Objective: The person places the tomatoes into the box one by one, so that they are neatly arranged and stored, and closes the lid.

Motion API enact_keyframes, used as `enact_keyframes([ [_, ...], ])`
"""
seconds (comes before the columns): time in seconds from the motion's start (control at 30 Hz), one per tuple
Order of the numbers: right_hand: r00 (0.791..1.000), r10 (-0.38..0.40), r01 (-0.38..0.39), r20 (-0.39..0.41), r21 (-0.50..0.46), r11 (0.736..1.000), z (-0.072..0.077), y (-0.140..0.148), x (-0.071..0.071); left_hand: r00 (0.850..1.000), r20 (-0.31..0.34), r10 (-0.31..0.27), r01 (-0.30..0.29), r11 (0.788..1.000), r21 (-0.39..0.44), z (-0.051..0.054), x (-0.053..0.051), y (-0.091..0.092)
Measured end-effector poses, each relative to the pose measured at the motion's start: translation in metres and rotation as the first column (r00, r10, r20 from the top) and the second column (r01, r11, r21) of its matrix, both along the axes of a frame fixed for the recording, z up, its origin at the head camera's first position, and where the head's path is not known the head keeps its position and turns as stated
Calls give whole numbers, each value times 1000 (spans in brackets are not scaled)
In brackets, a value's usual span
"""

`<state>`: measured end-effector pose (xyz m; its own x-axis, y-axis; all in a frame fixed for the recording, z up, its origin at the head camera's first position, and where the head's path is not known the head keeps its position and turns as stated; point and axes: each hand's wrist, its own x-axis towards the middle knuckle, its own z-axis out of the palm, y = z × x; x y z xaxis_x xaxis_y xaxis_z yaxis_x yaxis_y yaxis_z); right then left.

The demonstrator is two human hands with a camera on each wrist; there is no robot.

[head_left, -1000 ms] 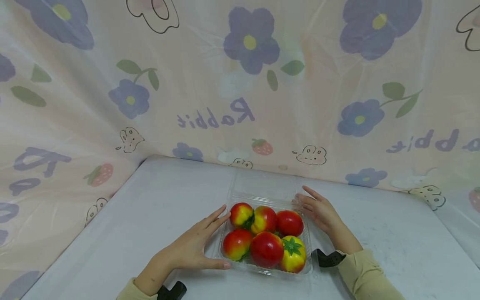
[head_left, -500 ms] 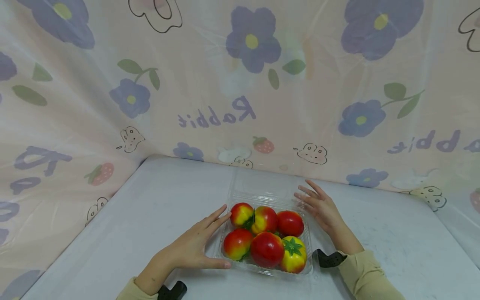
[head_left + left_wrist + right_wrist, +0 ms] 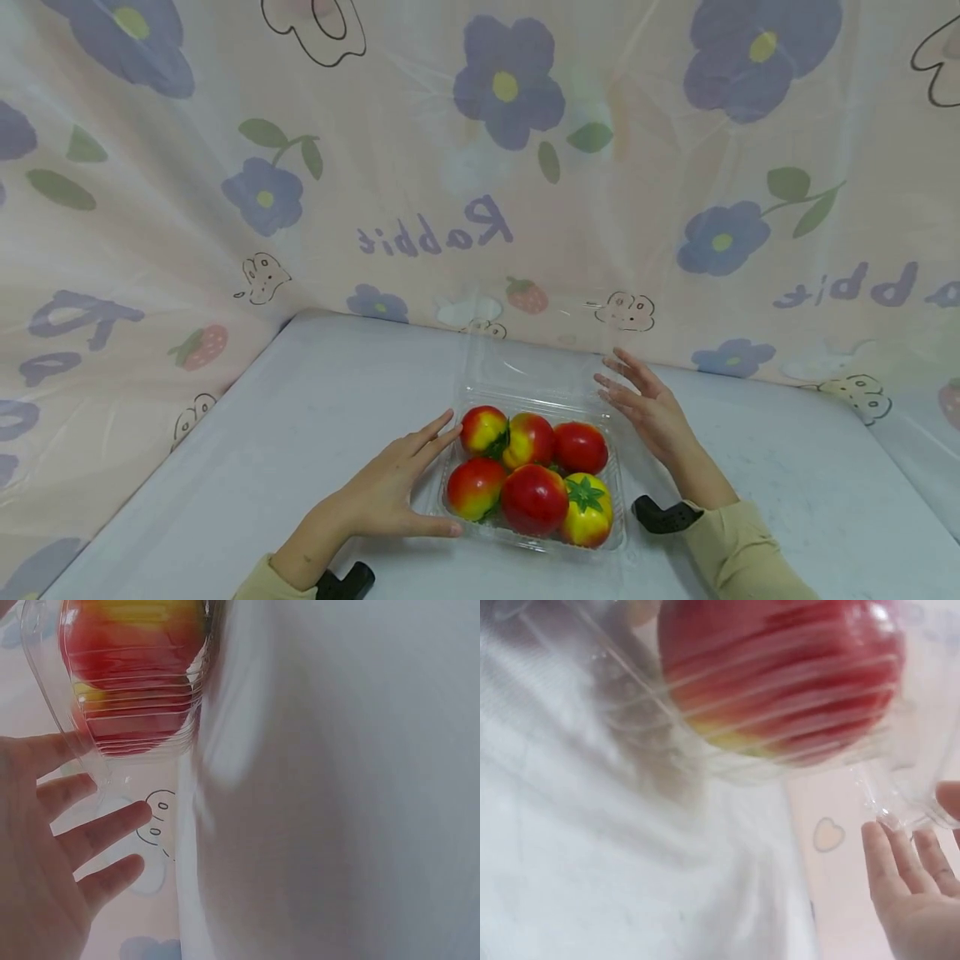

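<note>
In the head view a clear plastic clamshell box [image 3: 536,546] holds several red-and-yellow tomato-like fruits [image 3: 533,499], one showing a green star-shaped calyx. Its transparent lid [image 3: 532,367] stands tilted up at the back, its outline faint. My left hand [image 3: 382,492] lies along the box's left side, fingers spread and thumb by the front corner; the left wrist view shows fingertips at the rim [image 3: 46,682]. My right hand [image 3: 656,417] is at the lid's right side, fingers extended. In the right wrist view those fingers [image 3: 907,870] touch the clear plastic edge.
A white-covered table [image 3: 360,358] lies beneath the box. Behind it hangs a printed curtain [image 3: 420,167] with flowers and rabbits, meeting the table's back and left edges. Black wrist mounts [image 3: 663,515] sit on both wrists.
My right hand has moved up and slightly right, and the lid has tilted up from lying back. The left hand, the box and the fruits stay in place.
</note>
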<state>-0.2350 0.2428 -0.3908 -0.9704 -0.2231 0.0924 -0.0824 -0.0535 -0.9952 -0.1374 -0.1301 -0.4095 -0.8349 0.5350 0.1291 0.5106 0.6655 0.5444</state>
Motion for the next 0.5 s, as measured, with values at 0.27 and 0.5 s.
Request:
enact_keyframes([
  [0.27, 995, 39, -36, -87, 36, 999, 14, 5, 6, 1000, -24, 1, -2, 1000, -17, 2, -1, 2],
  [0.5, 991, 75, -71, -110, 38, 997, 24, 7, 11, 1000, -16, 11, -11, 1000, -24, 3, -2, 4],
])
